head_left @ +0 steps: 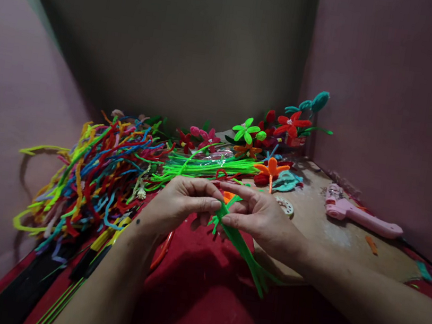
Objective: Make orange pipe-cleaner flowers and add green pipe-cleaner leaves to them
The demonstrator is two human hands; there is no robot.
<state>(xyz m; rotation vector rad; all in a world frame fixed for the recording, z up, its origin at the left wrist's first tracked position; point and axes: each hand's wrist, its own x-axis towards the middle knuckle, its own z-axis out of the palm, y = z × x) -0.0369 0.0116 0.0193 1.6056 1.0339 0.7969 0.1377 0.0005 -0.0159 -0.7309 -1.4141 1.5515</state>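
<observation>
My left hand (180, 202) and my right hand (260, 216) meet over a red cloth (198, 288), both pinching a bundle of green pipe cleaners (245, 254). The bundle's stems run down and to the right from my fingers, and short green ends stick out at the pinch. A bit of orange shows just behind my fingertips. The fingers of both hands are closed on the green stems.
A heap of loose multicoloured pipe cleaners (94, 171) lies at the left. A packet of green stems (207, 165) and finished pipe-cleaner flowers (276, 133) sit at the back. A pink glue gun (357, 214) rests on a board (327, 231) at the right. Walls close in on three sides.
</observation>
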